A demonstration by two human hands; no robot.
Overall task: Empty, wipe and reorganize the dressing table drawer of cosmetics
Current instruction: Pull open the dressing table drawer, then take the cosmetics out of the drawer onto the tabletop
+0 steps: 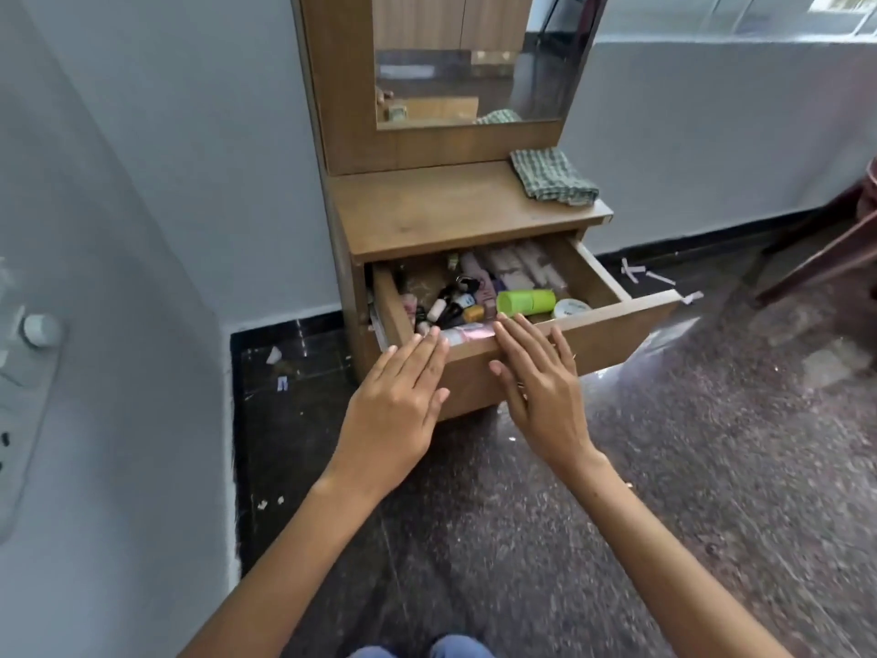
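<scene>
While the drawer (588, 334) of the wooden dressing table (455, 216) stands pulled out, both hands reach toward its front edge with palms down and nothing held. The left hand (394, 406) has its fingers (427, 353) straight and pressed side by side, the tips level with the front lip at about 7 o'clock of the drawer; whether they touch the wood cannot be told. The right hand (541, 396) has straight fingers slightly fanned, the longest tips overlapping the front lip near the drawer's middle, just before a green cylindrical container (527, 302) lying on its side. Inside the drawer the cosmetics (455, 306) lie jumbled: small dark bottles and a yellow-capped one toward 9 o'clock, a pink flat pack (467, 333) against the front wall between the two hands, a round white jar (572, 308) at 3 o'clock of the green container, and pale tubes (522, 268) ranged along the back at 12 o'clock. Print on the jar lid and the packs is too blurred to read. On the worktop, at 1 o'clock of the drawer, lies a folded green checked cloth (553, 177), below the mirror (467, 59). Scraps of paper (659, 277) dot the dark speckled floor (712, 444).
</scene>
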